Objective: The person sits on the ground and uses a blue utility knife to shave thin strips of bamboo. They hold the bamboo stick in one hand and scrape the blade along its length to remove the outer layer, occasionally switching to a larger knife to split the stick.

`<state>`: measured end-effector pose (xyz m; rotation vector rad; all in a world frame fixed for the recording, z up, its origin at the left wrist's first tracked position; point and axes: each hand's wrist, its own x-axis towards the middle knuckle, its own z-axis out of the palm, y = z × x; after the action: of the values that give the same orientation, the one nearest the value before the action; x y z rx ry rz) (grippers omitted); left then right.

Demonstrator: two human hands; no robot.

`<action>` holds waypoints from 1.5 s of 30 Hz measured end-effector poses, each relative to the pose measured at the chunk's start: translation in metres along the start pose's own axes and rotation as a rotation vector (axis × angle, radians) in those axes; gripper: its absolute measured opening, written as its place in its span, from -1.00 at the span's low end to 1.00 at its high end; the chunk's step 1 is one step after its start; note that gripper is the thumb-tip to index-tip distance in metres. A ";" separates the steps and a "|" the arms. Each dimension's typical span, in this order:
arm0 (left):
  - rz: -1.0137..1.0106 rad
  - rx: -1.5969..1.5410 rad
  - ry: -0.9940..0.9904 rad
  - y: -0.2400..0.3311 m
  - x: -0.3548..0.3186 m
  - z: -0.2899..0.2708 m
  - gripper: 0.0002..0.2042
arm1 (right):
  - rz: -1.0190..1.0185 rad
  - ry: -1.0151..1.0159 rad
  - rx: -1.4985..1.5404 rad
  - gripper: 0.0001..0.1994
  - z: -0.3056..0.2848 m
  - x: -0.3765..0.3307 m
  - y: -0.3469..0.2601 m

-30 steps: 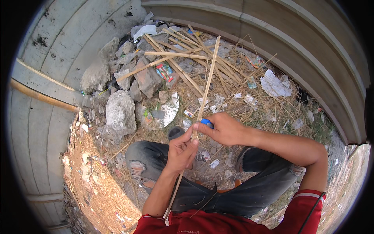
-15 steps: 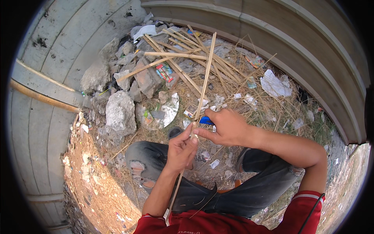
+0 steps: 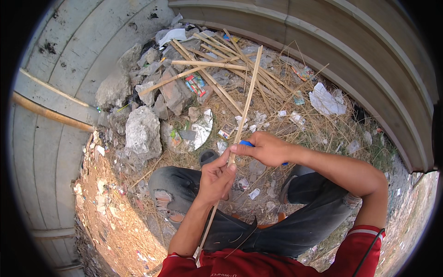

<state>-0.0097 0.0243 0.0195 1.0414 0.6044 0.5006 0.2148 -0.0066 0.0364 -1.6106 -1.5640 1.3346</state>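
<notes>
While the right hand (image 3: 267, 148) clasps a blue tool (image 3: 247, 143), the left hand (image 3: 217, 180) pinches a pale strip (image 3: 249, 93) partway along.

- Daylight is moderate; soft, even shade covers the left hand (image 3: 216, 182), the right hand (image 3: 265, 148) and the wooden strip (image 3: 249, 92), all fairly sharp.
- Direct sun strikes the ground (image 3: 110, 217) at lower left, warm and nearly washed out, its shadow edge slanting toward the legs (image 3: 286, 231).
- More bright light shows at the far right edge.
- The brown wall (image 3: 350, 41) looks dim, the grey wall (image 3: 87, 41) paler.
- Fisheye distortion bows both walls; black corners and a bluish fringe surround the softer rim.
</notes>
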 end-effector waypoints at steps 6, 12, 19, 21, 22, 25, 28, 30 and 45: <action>-0.016 -0.026 0.000 0.000 0.001 0.001 -0.50 | 0.197 -0.234 0.237 -0.27 -0.009 0.004 0.006; -0.004 -0.028 -0.014 -0.003 0.001 0.000 -0.50 | 0.248 -0.375 0.483 -0.30 -0.015 0.002 0.004; 0.088 0.006 0.042 -0.004 0.004 0.001 -0.46 | -0.223 0.076 -0.101 -0.43 -0.023 -0.007 0.002; 0.084 0.041 0.066 -0.004 0.004 0.001 -0.45 | -0.248 0.209 -0.205 -0.48 -0.024 -0.012 -0.003; 0.076 0.056 0.076 -0.002 0.005 0.003 -0.45 | -0.218 0.202 -0.222 -0.49 -0.023 -0.015 -0.008; 0.121 0.129 0.081 -0.006 0.008 0.005 -0.46 | -0.143 0.190 -0.251 -0.48 -0.015 -0.019 -0.019; 0.079 0.099 0.081 -0.003 0.007 0.005 -0.44 | -0.099 0.188 -0.229 -0.43 -0.004 -0.018 -0.019; 0.048 0.076 0.084 -0.002 0.005 0.004 -0.43 | -0.078 0.170 -0.201 -0.38 0.000 -0.015 -0.014; 0.122 0.048 -0.009 0.000 0.002 0.002 -0.43 | -0.005 -0.369 0.364 -0.36 -0.020 -0.005 0.000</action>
<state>-0.0066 0.0240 0.0197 1.1303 0.5493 0.5899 0.2333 -0.0063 0.0452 -1.1861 -1.4087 1.8691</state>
